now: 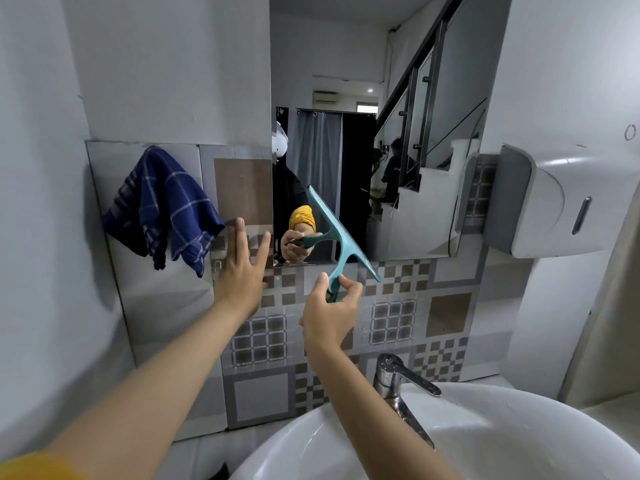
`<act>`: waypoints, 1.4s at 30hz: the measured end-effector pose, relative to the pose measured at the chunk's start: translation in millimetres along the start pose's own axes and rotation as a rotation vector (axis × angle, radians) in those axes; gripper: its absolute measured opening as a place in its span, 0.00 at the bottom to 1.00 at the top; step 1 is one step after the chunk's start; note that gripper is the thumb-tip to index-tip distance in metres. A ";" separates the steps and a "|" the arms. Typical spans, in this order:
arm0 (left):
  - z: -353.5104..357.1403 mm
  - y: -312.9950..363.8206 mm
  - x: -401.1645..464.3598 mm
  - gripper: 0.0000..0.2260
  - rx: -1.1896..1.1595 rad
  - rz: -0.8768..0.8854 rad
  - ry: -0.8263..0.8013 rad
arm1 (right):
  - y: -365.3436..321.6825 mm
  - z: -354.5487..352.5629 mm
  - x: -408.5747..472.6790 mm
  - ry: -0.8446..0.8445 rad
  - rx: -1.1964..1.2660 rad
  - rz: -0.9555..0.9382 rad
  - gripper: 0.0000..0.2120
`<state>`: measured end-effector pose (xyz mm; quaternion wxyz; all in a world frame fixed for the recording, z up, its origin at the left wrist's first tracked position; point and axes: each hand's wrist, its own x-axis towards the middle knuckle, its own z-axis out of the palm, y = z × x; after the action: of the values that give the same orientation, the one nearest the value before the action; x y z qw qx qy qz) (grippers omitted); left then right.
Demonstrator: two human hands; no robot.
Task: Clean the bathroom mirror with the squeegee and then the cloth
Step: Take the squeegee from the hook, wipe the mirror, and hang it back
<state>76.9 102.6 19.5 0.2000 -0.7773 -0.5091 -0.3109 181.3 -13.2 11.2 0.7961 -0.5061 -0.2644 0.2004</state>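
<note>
Gripping teal squeegee handle with right hand, blade against mirror. Left hand released, fingers spread beside hanging blue checked cloth.

A patterned tiled wall carries everything here — a mirror fixed flat against it and a blue checked cloth hanging to the mirror's left. Below, a white basin stands against the tiles — a chrome tap rises from its rim.

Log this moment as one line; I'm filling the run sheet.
right hand: holds squeegee by handle, blade at mirror bottom | left hand: open, on tiles by cloth | cloth: hanging, unused
</note>
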 end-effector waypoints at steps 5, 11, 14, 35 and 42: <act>18.2 -6.8 -19.3 0.46 0.025 0.057 0.020 | 9.5 -1.9 -8.4 -0.063 -0.079 -0.112 0.09; 22.1 -12.2 -24.3 0.45 0.034 0.077 0.065 | 23.8 -19.8 -4.3 -0.144 -0.217 -0.292 0.08; 23.1 -15.6 -26.7 0.44 0.018 0.099 0.067 | 32.2 -40.8 5.2 -0.206 -0.319 -0.378 0.08; -29.3 5.7 -37.4 0.35 -0.382 -0.018 -0.069 | 0.4 -122.8 26.8 -0.437 -0.503 -0.216 0.09; -78.0 46.7 -48.1 0.16 -0.775 0.085 -0.056 | -56.1 -126.3 21.7 -0.683 -0.669 -0.151 0.09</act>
<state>83.9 2.7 43.4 -0.1095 -0.8238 -0.3264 -0.4504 280.0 -111.7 23.1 0.4697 -0.6190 -0.5966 0.2007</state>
